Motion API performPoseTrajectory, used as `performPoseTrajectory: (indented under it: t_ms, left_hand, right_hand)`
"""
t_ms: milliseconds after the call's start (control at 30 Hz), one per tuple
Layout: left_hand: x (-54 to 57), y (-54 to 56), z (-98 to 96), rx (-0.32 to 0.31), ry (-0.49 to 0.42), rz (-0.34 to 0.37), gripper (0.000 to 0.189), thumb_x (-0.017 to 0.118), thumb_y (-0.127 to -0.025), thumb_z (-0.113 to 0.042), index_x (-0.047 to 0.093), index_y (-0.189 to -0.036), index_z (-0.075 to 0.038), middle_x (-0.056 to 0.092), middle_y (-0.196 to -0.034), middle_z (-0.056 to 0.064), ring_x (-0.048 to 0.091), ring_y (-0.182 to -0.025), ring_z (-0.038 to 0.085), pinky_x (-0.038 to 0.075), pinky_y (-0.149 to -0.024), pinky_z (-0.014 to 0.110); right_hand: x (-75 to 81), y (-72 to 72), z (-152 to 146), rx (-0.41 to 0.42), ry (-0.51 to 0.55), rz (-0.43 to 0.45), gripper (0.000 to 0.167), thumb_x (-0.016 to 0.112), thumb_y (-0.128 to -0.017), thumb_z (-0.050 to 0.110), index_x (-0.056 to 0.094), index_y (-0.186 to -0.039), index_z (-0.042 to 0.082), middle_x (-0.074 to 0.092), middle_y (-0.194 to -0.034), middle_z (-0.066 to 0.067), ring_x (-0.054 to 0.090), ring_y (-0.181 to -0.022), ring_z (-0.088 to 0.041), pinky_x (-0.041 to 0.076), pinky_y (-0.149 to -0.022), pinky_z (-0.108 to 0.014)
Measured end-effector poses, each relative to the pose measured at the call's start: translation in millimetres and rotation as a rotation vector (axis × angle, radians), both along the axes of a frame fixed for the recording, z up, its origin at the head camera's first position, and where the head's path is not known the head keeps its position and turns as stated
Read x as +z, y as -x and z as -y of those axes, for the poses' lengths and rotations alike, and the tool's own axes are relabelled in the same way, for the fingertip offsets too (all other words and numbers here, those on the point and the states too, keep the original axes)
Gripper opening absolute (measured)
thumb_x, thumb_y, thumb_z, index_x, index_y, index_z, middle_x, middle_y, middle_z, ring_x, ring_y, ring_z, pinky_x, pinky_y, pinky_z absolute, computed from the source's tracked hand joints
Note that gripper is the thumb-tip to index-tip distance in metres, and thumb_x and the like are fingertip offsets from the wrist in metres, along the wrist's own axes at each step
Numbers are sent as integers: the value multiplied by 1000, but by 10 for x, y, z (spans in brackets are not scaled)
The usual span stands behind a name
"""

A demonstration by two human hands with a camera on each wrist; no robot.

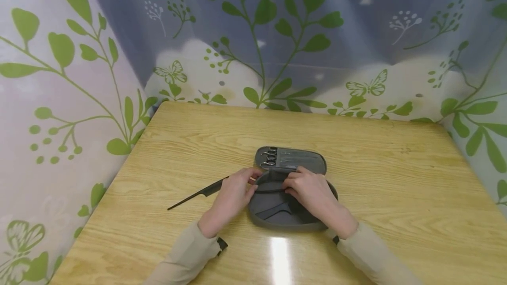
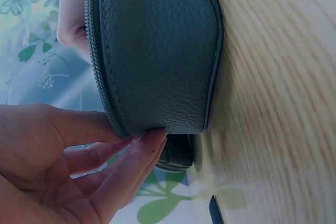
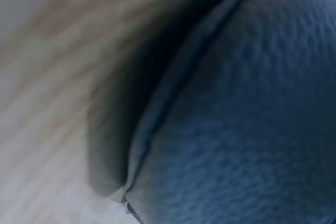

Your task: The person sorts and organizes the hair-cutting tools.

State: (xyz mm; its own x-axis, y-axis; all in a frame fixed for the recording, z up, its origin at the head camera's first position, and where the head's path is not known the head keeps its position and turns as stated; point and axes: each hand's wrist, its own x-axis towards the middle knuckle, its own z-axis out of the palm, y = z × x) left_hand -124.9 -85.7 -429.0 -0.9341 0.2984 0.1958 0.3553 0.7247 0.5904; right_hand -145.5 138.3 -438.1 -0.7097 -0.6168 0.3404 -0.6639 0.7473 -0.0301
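Observation:
A dark grey leather-look zip case (image 1: 273, 224) lies unfolded on the table, its deep rounded half toward me. My left hand (image 1: 233, 191) pinches the left side at the zip edge; in the left wrist view the thumb lies on the zipper (image 2: 94, 45) and the fingers against the outer wall. Over the right side reaches my right hand (image 1: 310, 191), with curled fingers at the inner band (image 1: 270, 187) near the back. The right wrist view has only the case's pebbled wall (image 3: 252, 129); that hand's fingertips are partly hidden. A dark flat shape (image 1: 277, 210) shows inside the case.
Behind, the flatter half (image 1: 305, 161) of the case lies face up with scissors (image 1: 270, 156) in its left part. A black tail comb (image 1: 210, 189) lies left of the case, partly behind my left hand. Leaf-patterned curtains (image 1: 253, 56) border the wooden table (image 1: 376, 166).

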Motion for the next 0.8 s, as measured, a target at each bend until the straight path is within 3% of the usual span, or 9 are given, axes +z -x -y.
performPoseTrajectory:
  t_ms: [367,600,800]
  left_hand:
    - [-10,8,3,-3,3,5,28,73,-90,1,69,-118,-3,72,-111,12,72,-95,24,58,-80,41]
    - [-5,17,10,-13,-12,5,28,73,-91,1,69,-118,-3,72,-113,13,72,-95,25,59,-79,41]
    - [35,63,91,11,-55,9,17,68,-96,-6,74,-113,-7,75,-108,8,72,-95,24,59,-80,40]
  right_hand:
    - [-3,10,13,0,-31,65,12,86,-78,15,78,-86,18,72,-85,6,70,-80,-18,57,-64,-36]
    - [90,-15,-73,-10,55,169,18,83,-81,7,80,-96,16,75,-95,3,72,-91,-20,59,-76,-38]
    - [159,-61,-284,32,178,58,19,85,-79,6,80,-95,15,76,-93,1,72,-88,-19,59,-74,-38]
